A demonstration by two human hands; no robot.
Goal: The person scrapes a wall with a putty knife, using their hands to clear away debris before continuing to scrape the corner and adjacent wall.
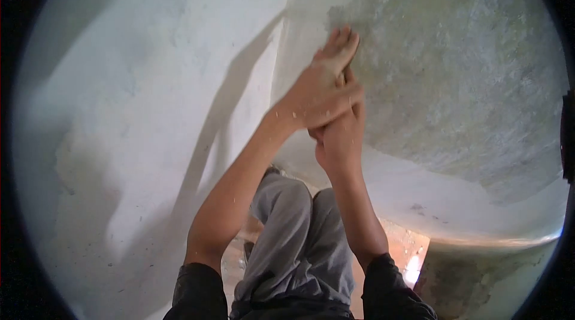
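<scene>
My left hand (pixel 311 89) reaches up from the left, its fingers stretched out near the edge of a grey-green patch (pixel 455 80) on the wall. Its thumb side crosses over my right hand (pixel 342 134), and the two hands overlap and touch. The right hand sits lower and partly behind the left, with curled fingers showing at its left side. Whatever it holds, if anything, is hidden. Pale flecks dot the left wrist and both forearms.
A pale wall (pixel 132 110) fills the left side and meets the patched surface at a corner. My legs in grey trousers (pixel 293 230) are bent below. At lower right are a ledge-like edge (pixel 497 241) and a bright reddish floor area (pixel 404 248).
</scene>
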